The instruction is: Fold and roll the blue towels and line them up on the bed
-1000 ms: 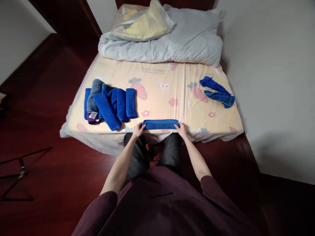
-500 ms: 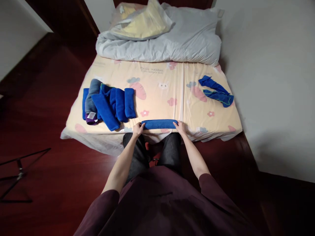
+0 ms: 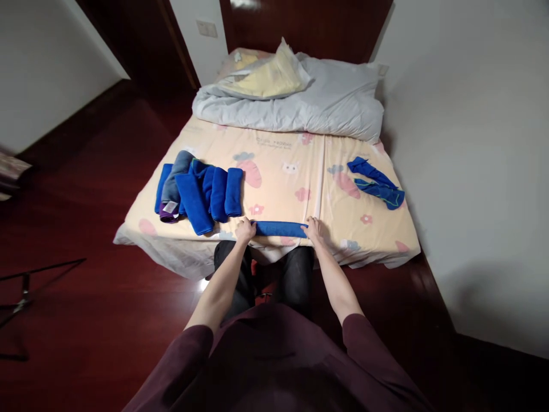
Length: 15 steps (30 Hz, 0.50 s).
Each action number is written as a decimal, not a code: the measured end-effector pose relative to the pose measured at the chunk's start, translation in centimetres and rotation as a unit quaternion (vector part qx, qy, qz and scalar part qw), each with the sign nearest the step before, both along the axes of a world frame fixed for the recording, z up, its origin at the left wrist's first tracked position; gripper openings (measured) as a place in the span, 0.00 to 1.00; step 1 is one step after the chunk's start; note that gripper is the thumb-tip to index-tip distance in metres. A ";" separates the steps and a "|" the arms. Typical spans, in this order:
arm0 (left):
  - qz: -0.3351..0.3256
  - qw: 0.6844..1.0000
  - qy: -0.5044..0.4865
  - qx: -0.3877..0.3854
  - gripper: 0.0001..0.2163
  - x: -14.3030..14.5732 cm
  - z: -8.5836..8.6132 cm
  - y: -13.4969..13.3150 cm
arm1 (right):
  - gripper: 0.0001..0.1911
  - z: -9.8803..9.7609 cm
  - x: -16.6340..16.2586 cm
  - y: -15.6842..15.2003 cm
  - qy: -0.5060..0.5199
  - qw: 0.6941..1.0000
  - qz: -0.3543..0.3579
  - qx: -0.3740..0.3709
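Observation:
A blue towel (image 3: 281,229), folded into a long narrow strip, lies along the front edge of the bed between my hands. My left hand (image 3: 246,229) is closed on its left end. At the opposite end, my right hand (image 3: 313,229) grips the towel with fingers curled. To the left sits a pile of rolled and folded blue towels (image 3: 194,204), with a grey-blue rolled towel (image 3: 177,174) on it and a purple roll (image 3: 168,216) carrying a white label. Two crumpled blue cloths (image 3: 377,191), one edged in green, lie at the right side.
The bed (image 3: 274,189) has a cream sheet with carrot and flower prints. A grey quilt (image 3: 338,103) and a yellow cloth (image 3: 274,74) are bunched at the headboard. A wall (image 3: 472,171) stands close on the right; black stand legs (image 3: 26,292) rest on the floor at left.
The camera view has tilted up, showing more of the headboard. Both hands remain on the towel strip, and the left hand now covers more of its end.

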State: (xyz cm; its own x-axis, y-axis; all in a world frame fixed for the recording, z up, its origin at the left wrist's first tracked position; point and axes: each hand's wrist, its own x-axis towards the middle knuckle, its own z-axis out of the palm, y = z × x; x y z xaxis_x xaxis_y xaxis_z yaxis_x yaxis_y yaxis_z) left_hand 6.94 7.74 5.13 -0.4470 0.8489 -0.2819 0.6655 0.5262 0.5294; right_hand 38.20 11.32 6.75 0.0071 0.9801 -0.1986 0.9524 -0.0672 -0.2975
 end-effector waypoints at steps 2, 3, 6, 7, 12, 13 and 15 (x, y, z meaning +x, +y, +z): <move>0.027 0.996 -0.055 0.064 0.17 0.3 0.2 -1.9 | 0.18 -0.1 0.0 -0.4 0.019 0.992 0.121 0.036; 0.048 0.988 -0.118 0.090 0.15 0.5 0.1 -3.2 | 0.20 -0.2 -0.1 -0.6 0.029 0.984 0.174 0.039; 0.095 0.918 -0.379 0.070 0.11 1.9 -0.6 -7.1 | 0.26 -0.5 -0.4 -0.8 0.036 0.970 0.237 0.025; 0.090 0.899 -0.426 0.051 0.11 2.8 -0.9 -8.0 | 0.27 -0.6 -0.5 -0.8 0.032 0.971 0.236 0.021; 0.104 0.808 -0.579 0.043 0.13 7.6 -2.1 -7.5 | 0.22 0.5 -0.7 -0.2 0.011 0.976 0.217 0.001; 0.118 0.793 -0.596 0.051 0.14 8.2 -2.1 -6.8 | 0.21 0.8 -0.6 -0.1 0.011 0.976 0.220 -0.006; 0.147 0.768 -0.621 0.061 0.16 8.7 -2.3 -5.2 | 0.22 1.2 -0.4 -0.1 0.005 0.974 0.226 -0.023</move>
State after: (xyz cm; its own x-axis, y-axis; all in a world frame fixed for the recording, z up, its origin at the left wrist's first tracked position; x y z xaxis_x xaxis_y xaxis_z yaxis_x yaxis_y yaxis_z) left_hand 15.67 2.53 2.84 -0.0760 0.8171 -0.5714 -0.5302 0.4523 0.7172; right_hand 37.79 11.22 7.98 -0.4246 0.8730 -0.2397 0.8848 0.3441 -0.3141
